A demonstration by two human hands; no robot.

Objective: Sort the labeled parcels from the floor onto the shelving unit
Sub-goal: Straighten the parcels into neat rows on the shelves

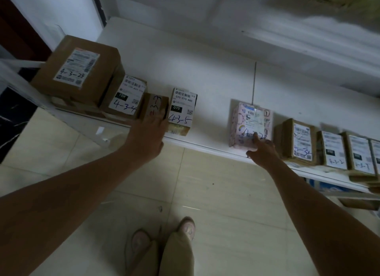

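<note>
Shelving: my left hand (147, 131) flat on brown box (155, 104); right hand (262, 152) on pink parcel (246, 121), grip unclear; next align on shelf (207, 119)

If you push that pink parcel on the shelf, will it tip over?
Probably, if pushed high: the pink parcel stands upright on a narrow base, near the front edge of the shelf. It likely keeps its shape, since its corners look boxy. Its wrapping glints a little, so the right hand touching it could slip.
</note>
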